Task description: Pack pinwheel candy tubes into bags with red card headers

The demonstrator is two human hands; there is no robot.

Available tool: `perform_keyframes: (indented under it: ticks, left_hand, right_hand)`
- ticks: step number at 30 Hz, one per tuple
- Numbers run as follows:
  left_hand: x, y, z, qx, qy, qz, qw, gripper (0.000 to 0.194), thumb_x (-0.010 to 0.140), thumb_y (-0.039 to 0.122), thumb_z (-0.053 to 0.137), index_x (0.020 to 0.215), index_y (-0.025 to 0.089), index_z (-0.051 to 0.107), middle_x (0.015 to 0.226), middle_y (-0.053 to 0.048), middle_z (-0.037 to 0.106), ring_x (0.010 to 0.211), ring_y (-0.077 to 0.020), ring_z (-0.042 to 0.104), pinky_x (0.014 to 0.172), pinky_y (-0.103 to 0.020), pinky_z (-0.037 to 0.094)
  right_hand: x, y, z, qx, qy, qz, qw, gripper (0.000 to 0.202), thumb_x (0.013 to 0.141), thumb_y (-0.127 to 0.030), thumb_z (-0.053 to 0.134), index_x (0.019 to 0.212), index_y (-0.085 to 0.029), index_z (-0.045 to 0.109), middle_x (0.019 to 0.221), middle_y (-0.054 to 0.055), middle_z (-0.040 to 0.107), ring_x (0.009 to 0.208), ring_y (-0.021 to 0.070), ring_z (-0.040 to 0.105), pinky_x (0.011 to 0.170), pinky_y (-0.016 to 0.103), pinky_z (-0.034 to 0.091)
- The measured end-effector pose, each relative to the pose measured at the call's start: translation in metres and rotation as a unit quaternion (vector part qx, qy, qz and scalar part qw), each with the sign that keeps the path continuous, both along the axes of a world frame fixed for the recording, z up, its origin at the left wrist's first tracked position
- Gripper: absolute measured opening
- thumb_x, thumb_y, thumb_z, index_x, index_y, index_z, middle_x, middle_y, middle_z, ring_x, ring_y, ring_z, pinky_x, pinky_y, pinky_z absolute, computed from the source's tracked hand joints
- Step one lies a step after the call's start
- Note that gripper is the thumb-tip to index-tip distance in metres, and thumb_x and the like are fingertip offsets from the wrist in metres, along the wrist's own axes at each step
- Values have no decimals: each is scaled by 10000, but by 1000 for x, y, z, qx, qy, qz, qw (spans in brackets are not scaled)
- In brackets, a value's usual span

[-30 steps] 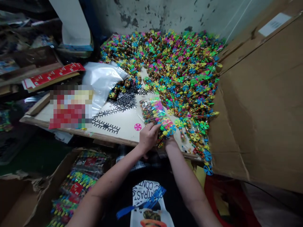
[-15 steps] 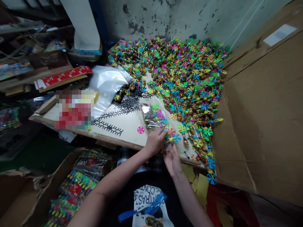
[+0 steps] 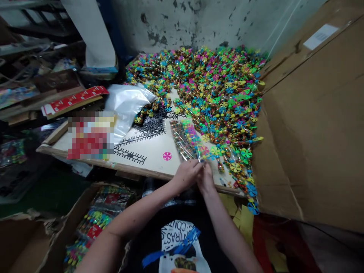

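A clear plastic bag (image 3: pixel 184 142) lies on the table near its front edge, filled with colourful toys that have bead-filled tubes and bright plastic parts. My left hand (image 3: pixel 187 172) is closed on the near end of this bag, fingers pinched. Right beside it, my right hand (image 3: pixel 206 177) is also closed at the same end, its fingertips meeting those of the left. The bag's edge between the fingers is mostly hidden. A loose pink fan wheel (image 3: pixel 167 156) lies flat on the tabletop, left of the bag.
A big heap of small fan toys (image 3: pixel 216 91) covers the table's back and right. Empty clear bags (image 3: pixel 127 102) and black plastic racks (image 3: pixel 131 154) lie left. A large cardboard box (image 3: pixel 309 132) borders the right side. Filled bags sit in an open carton (image 3: pixel 59 231) below left.
My right hand has risen from below the bag's near end to meet my left hand. The fingers of both are now drawn together there, and the bag lies flatter.
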State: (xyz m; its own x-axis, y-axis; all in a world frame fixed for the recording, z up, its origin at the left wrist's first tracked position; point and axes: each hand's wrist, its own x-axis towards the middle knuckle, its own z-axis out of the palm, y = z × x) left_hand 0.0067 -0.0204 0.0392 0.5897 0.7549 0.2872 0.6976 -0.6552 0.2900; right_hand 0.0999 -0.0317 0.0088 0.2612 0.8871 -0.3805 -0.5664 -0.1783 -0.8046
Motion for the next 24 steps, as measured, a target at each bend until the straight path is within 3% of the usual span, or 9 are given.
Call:
perform_keyframes:
  ticks: [3,6,9,13,16,24]
  left_hand:
    - [-17,-10,-16,3,-75,105,992,175,871,209,500,1025,176,576,803,-43,591,740,-175,578,665,-285,472]
    - [-29,-24,-33,-12,-136,240,961,442,826,313,579,1210,132,459,967,-114,596,864,-235,591,732,-359,490]
    - [-31,-32,-43,-82,-163,308,934,496,792,320,613,1204,113,432,931,-114,597,826,-244,604,714,-376,492]
    - [-25,-32,-43,-201,-273,267,902,371,825,163,496,1184,145,405,712,12,562,614,-141,574,605,-257,458]
    - [-22,-34,-41,-224,-316,229,893,417,802,106,464,1207,151,382,652,53,522,566,-109,543,570,-210,424]
    - [-36,-35,-35,-194,-241,238,921,544,805,159,512,1325,167,352,703,35,534,591,-121,533,610,-236,441]
  right_hand:
    - [-3,-2,3,-31,53,-17,998,399,519,-245,761,848,-227,535,772,-54,649,692,105,611,621,209,499]
    - [-5,-2,5,-41,83,-2,996,405,541,-226,761,897,-236,568,863,-47,681,789,108,634,704,220,515]
    - [-4,-1,4,-58,78,6,995,375,576,-244,758,908,-236,583,886,-46,688,827,121,638,704,239,528]
    - [-5,4,1,-80,71,11,994,353,569,-231,769,876,-211,594,857,-29,688,800,143,643,675,275,547]
    - [-11,11,0,-83,100,-10,991,316,562,-227,773,810,-196,581,804,-15,689,752,145,647,665,285,554]
    - [-25,24,-7,-71,95,-41,992,353,544,-220,757,831,-216,551,804,-35,687,771,143,650,644,274,543]
